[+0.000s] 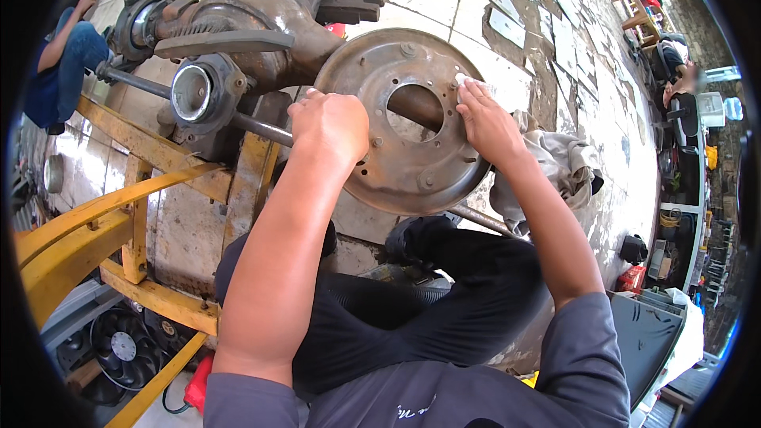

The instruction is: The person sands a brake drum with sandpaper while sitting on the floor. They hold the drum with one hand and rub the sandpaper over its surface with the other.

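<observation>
A round, rusty brake backing plate stands tilted in front of me, with a large hole in its middle and several small holes and studs around it. My left hand is closed at its left edge, fingers curled over the rim. On the upper right of its face, my right hand presses a small white piece, thin like paper or cloth, under closely held fingers. Most of that piece is hidden by the fingers. Behind the plate lies a rusty axle housing.
A yellow metal frame stands at the left, beside a hub with a bright bore. A grey cloth lies to the right of the plate. One person sits at far left; another is at far right near shelves.
</observation>
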{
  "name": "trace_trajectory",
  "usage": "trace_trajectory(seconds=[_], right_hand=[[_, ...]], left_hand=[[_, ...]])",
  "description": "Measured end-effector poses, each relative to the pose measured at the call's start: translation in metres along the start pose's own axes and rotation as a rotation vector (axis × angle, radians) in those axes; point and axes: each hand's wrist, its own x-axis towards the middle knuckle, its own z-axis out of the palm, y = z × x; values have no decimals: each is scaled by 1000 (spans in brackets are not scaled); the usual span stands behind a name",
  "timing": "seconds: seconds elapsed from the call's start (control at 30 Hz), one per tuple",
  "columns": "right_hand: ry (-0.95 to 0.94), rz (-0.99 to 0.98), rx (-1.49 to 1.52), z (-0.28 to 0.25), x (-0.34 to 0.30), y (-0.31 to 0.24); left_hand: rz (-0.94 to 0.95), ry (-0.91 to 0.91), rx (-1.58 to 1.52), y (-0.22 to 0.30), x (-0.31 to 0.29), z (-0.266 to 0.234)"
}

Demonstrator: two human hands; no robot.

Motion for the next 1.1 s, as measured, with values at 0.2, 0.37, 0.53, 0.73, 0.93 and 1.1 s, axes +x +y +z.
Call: trace_trajectory(seconds=[0.2, 0.37, 0.53, 0.73, 0.93, 1.1], right_hand=[[-24, 28, 2, -3, 3, -6], [7, 81, -36, 3, 4, -10], [-29, 190, -52, 2, 17, -12], [-16, 151, -53, 1, 13, -12], [-25, 49, -41, 3, 6, -8], [-33, 39, -19, 0, 6, 1]], left_hand=[[-8, 41, 26, 2, 0, -1], [28, -39, 5, 2, -3, -14], [17, 24, 17, 1, 2, -4], [31, -62, 18, 0, -2, -13], [18, -31, 25, 0, 1, -8], [-5, 35, 30, 3, -1, -2]])
